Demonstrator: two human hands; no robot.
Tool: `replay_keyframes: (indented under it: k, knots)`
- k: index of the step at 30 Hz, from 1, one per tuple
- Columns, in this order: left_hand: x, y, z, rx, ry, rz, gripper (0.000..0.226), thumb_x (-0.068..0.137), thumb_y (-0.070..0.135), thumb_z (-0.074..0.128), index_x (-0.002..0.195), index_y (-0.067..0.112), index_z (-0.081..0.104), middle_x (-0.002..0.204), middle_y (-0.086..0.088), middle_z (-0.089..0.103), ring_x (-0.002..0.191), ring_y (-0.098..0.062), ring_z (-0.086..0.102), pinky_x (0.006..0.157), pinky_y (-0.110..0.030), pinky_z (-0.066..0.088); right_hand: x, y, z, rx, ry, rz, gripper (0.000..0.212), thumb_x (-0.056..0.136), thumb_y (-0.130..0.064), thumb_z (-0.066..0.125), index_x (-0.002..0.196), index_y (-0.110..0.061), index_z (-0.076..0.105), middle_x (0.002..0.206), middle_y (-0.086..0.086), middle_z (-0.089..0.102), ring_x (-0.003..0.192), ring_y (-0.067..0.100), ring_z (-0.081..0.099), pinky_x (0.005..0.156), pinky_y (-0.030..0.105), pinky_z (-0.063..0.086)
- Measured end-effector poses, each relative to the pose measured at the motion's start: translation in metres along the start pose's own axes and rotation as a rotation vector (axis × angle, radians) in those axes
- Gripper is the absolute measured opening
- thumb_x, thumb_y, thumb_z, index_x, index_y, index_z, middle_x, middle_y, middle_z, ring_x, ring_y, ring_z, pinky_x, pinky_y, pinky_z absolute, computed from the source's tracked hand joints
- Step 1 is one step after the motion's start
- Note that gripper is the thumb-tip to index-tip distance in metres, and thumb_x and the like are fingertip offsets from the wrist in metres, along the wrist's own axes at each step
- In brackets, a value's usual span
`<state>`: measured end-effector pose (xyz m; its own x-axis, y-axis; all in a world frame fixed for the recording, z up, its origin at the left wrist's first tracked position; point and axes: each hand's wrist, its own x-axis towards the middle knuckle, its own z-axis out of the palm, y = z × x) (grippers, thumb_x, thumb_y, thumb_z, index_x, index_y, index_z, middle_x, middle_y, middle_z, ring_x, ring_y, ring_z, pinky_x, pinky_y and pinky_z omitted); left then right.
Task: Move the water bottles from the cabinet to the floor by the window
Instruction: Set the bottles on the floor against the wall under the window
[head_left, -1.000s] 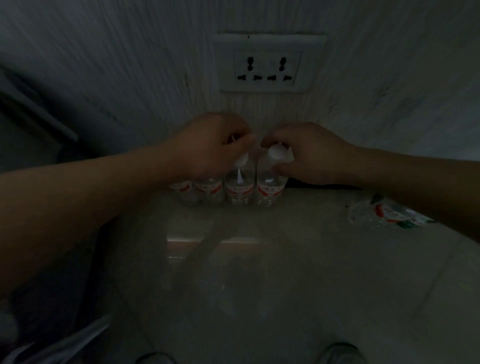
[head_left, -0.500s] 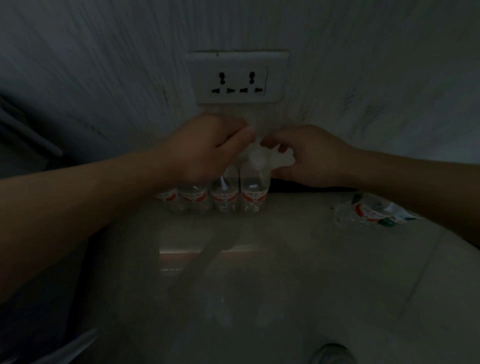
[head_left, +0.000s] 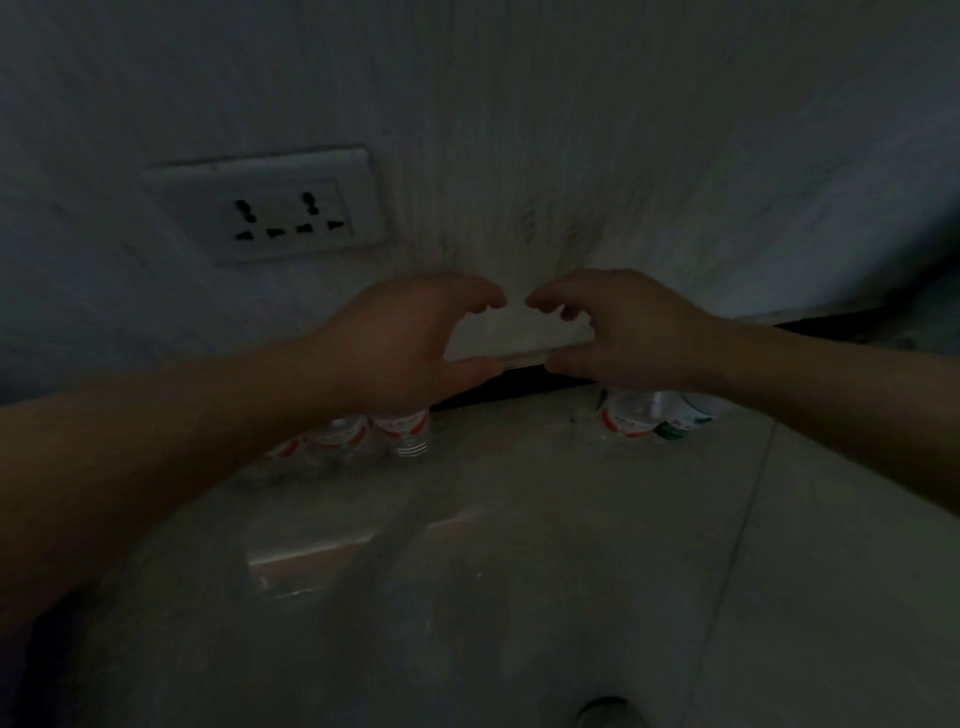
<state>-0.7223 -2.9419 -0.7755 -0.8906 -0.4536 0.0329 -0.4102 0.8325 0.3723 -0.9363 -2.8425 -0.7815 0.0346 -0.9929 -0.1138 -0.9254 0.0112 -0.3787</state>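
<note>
**No legible text anywhere**

Frame dark and blurred. The upright water bottles (head_left: 402, 434) on the floor carry labels with a red band on white; there are marks on them but nothing readable, no brand or number to make out. The bottle lying on its side (head_left: 652, 415) to the right has a label in red, white and green, print also unreadable. The wall socket (head_left: 283, 210) shows only plug holes, with no visible lettering or marking on its plate. No signs or numbers on the wall or floor tiles.
</note>
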Motion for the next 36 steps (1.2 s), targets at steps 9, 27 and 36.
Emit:
replay_keyframes:
  k: [9,27,36]
  knots:
    - [0.043,0.033,0.023,-0.012,-0.105,0.075,0.075,0.078,0.05,0.072,0.142,0.027,0.041,0.138,0.007,0.05,0.119,-0.009,0.05,0.087,-0.014,0.03,-0.037,0.04,-0.018,-0.013,0.031,0.098,0.066,0.081,-0.035,0.075,0.14,-0.025,0.047,0.135,-0.004,0.054,0.11,0.001,0.043,0.085,0.01,0.025]
    - [0.12,0.096,0.065,0.035,-0.257,0.296,0.067,0.078,0.056,0.068,0.136,0.032,0.043,0.125,0.009,0.052,0.11,-0.012,0.054,0.09,-0.034,0.047,-0.098,0.114,-0.037,-0.116,-0.065,0.253,0.072,0.076,-0.044,0.077,0.139,-0.026,0.048,0.133,-0.005,0.052,0.12,0.015,0.048,0.103,0.029,0.039]
    - [0.13,0.102,0.083,0.064,-0.256,0.261,0.052,0.078,0.051,0.068,0.125,0.033,0.055,0.118,0.01,0.052,0.104,-0.012,0.056,0.085,-0.035,0.048,-0.113,0.129,-0.035,-0.057,-0.003,0.325,0.062,0.08,-0.044,0.073,0.136,-0.029,0.05,0.125,-0.004,0.057,0.112,0.014,0.054,0.097,0.034,0.046]
